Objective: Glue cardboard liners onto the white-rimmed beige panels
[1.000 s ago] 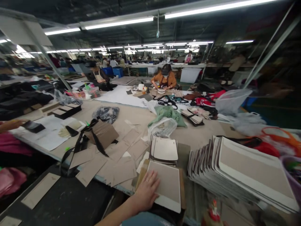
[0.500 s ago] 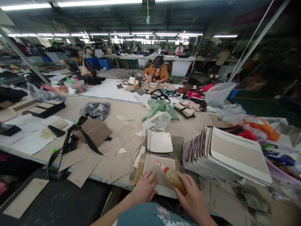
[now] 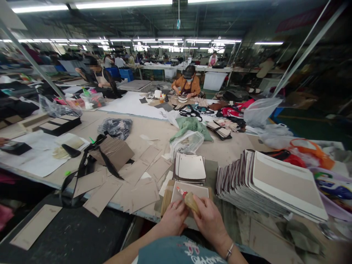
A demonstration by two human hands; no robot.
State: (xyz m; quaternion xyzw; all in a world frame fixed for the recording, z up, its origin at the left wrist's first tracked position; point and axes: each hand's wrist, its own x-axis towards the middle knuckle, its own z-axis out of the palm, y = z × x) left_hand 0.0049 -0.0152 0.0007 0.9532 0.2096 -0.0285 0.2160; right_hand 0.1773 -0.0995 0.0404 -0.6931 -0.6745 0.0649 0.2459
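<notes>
My right hand is closed around a yellowish squeeze bottle with a red collar and an orange-white nozzle, apparently a glue bottle. Its nozzle tips to the upper left, over a grey-beige panel with a pale border in front of me. On the panel's left part lies my left hand, fingers laid down close to the bottle; the hands cover the panel's lower part. Directly beyond the panel sits a small pile of cream pieces with dark edges.
Right of the hands leans a long stack of similar panels. Loose beige boards and a strapped board bundle lie to the left. Beyond are a green cloth bag and a co-worker in orange. A purple basin stands far right.
My right hand has moved left with the bottle, bringing the nozzle closer above my left hand. My left hand stays on the panel. The whole view has shifted slightly.
</notes>
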